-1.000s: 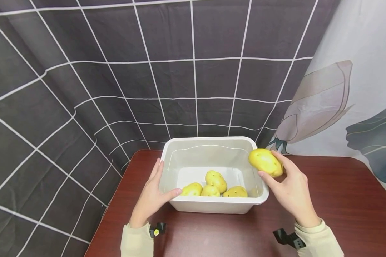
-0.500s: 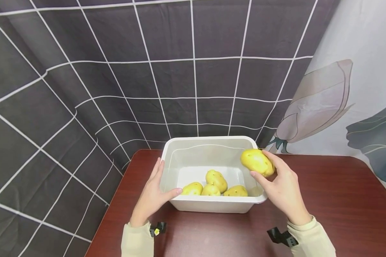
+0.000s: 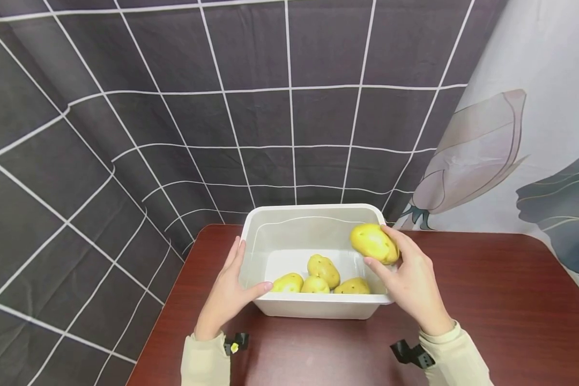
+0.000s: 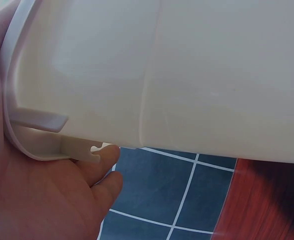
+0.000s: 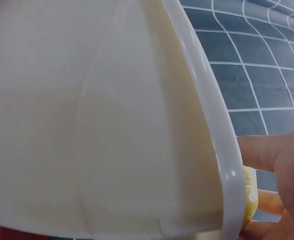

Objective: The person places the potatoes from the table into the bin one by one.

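In the head view a pale grey plastic basin stands on the table, with several yellow potatoes lying near its front wall. My left hand holds the basin's left front corner, thumb over the rim, fingers along the outer side. In the left wrist view those fingers sit under the rim. My right hand grips another potato between thumb and fingers, over the basin's right side. The right wrist view shows the basin's outer wall, its rim hiding most of that potato.
The reddish-brown table extends to both sides of the basin. A dark grey cloth with white grid lines hangs behind and to the left. At the right hangs a white curtain with a flower print.
My right hand has moved left with its potato, from beside the basin's right rim to over the inside. The left hand and the basin have stayed nearly still.
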Action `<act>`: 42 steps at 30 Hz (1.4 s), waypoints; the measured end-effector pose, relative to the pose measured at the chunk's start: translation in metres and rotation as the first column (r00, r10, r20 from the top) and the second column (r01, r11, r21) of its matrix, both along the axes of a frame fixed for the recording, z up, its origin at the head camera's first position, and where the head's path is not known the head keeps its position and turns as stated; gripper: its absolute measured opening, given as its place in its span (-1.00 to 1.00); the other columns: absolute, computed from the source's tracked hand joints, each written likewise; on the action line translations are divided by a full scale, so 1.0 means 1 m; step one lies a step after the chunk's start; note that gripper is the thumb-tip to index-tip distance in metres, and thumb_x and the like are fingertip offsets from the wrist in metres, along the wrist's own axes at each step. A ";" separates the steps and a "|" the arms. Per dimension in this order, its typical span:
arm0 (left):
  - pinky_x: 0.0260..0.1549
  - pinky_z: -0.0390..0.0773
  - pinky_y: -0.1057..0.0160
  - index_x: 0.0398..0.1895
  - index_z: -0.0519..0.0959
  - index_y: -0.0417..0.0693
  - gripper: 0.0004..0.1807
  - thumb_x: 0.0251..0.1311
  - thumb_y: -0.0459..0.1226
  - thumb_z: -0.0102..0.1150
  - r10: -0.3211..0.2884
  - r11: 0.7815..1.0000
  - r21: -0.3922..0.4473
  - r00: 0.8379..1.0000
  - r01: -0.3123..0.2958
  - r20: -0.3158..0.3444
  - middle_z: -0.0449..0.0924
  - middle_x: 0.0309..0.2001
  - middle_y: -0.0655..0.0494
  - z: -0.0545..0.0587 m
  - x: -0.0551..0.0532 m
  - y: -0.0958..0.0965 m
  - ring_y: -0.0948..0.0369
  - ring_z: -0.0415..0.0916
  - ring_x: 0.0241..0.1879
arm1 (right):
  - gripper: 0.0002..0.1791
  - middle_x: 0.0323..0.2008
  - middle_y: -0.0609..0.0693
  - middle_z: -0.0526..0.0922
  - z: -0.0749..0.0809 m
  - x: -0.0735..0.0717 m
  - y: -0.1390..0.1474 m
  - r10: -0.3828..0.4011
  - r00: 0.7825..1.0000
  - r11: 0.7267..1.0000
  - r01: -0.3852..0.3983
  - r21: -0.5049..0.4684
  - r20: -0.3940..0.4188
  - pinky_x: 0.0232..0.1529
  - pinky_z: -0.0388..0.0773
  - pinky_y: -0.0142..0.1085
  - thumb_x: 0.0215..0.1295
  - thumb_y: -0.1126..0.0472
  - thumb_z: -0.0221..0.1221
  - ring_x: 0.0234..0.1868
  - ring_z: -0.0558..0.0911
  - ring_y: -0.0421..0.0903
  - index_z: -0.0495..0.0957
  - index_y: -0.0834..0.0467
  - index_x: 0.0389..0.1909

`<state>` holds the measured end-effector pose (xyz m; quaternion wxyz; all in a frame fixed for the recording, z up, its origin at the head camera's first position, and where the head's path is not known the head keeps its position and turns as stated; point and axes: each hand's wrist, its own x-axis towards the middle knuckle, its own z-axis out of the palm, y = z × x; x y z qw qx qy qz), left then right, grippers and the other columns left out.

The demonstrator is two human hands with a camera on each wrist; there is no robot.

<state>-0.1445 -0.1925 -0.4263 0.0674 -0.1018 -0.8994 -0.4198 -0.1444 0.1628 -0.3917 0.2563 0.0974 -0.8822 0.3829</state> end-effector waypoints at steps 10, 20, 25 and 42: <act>0.39 0.12 -0.18 0.60 0.00 -0.18 0.23 0.00 0.12 0.49 -0.001 1.000 0.010 1.000 0.001 0.004 -0.16 0.62 0.11 0.000 0.001 0.000 0.00 -0.04 0.55 | -0.26 0.13 0.15 0.60 -0.001 -0.002 -0.014 0.046 0.999 0.999 -0.045 -0.009 0.025 -0.12 0.50 -0.04 0.03 0.26 0.51 -0.06 0.60 0.06 0.50 0.19 0.29; 0.38 0.13 -0.19 0.60 0.01 -0.18 0.22 0.00 0.11 0.49 0.008 1.000 0.011 1.000 -0.008 0.008 -0.15 0.62 0.12 -0.001 0.001 0.001 -0.01 -0.03 0.54 | -0.28 0.21 0.19 0.58 -0.005 -0.005 -0.025 0.094 0.995 0.995 -0.094 -0.013 0.017 -0.04 0.51 0.05 0.03 0.31 0.50 0.06 0.61 0.13 0.50 0.22 0.28; 0.38 0.13 -0.20 0.60 0.01 -0.19 0.23 0.00 0.11 0.49 0.007 1.000 0.005 1.000 -0.007 0.001 -0.14 0.62 0.07 -0.001 0.001 0.000 -0.02 -0.03 0.54 | -0.29 0.17 0.19 0.60 -0.006 -0.007 -0.029 0.101 0.995 0.995 -0.101 0.002 -0.003 0.03 0.51 0.08 0.01 0.32 0.51 0.11 0.60 0.16 0.51 0.25 0.25; 0.38 0.12 -0.20 0.59 0.01 -0.23 0.21 0.02 0.10 0.48 0.004 1.000 0.003 1.000 -0.004 -0.006 -0.14 0.62 0.05 -0.002 0.001 0.001 -0.05 -0.04 0.54 | -0.49 0.04 0.20 0.65 -0.006 -0.009 -0.035 0.130 0.991 0.990 -0.131 0.054 0.022 -0.05 0.64 -0.01 0.12 0.39 0.42 0.00 0.67 0.14 0.56 0.34 0.13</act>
